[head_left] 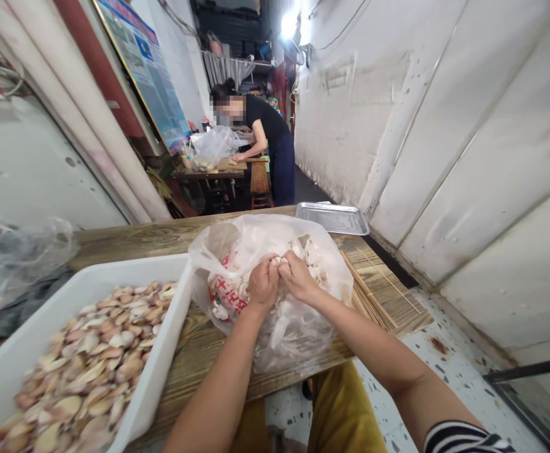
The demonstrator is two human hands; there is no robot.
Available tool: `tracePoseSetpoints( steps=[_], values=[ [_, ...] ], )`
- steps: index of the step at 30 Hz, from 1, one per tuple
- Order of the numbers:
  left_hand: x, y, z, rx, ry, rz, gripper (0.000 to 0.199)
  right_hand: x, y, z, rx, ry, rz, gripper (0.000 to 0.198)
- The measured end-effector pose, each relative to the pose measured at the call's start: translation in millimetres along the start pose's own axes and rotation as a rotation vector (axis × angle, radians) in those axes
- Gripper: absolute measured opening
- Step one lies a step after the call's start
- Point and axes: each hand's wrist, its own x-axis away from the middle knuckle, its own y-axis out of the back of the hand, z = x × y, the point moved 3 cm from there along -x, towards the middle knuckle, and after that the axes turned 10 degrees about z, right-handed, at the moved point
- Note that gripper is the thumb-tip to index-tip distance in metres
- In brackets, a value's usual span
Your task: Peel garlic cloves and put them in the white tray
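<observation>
My left hand and my right hand meet over an open plastic bag, fingers pinched together on a small pale garlic piece, mostly hidden by the fingertips. White garlic skins lie inside the bag, which has red printing on it. To the left of my hands a white plastic tub holds a thick layer of unpeeled garlic cloves. Both the bag and the tub rest on a wooden table.
A bundle of thin wooden skewers lies right of the bag. A metal tray sits at the table's far edge. Clear plastic is heaped at the left. Beyond, a person in dark clothes bends over another table.
</observation>
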Motion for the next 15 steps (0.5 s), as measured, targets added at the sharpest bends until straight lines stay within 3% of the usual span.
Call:
tracePoseSetpoints(
  steps=[3, 7, 10, 15],
  values=[
    [-2, 0, -3, 0.072, 0.040, 0.042, 0.038, 2, 5, -4, 0.059, 0.044, -0.027, 0.018],
    [-5, 2, -4, 0.069, 0.069, 0.178, 0.044, 5, 8, -2, 0.246, 0.145, 0.054, 0.024],
    [-5, 6, -4, 0.100, 0.102, 0.200, 0.043, 8, 5, 1, 0.390, 0.205, 0.040, 0.020],
    [-4, 2, 1, 0.411, 0.284, 0.273, 0.043, 7, 2, 9, 0.530, 0.243, -0.039, 0.018]
  ],
)
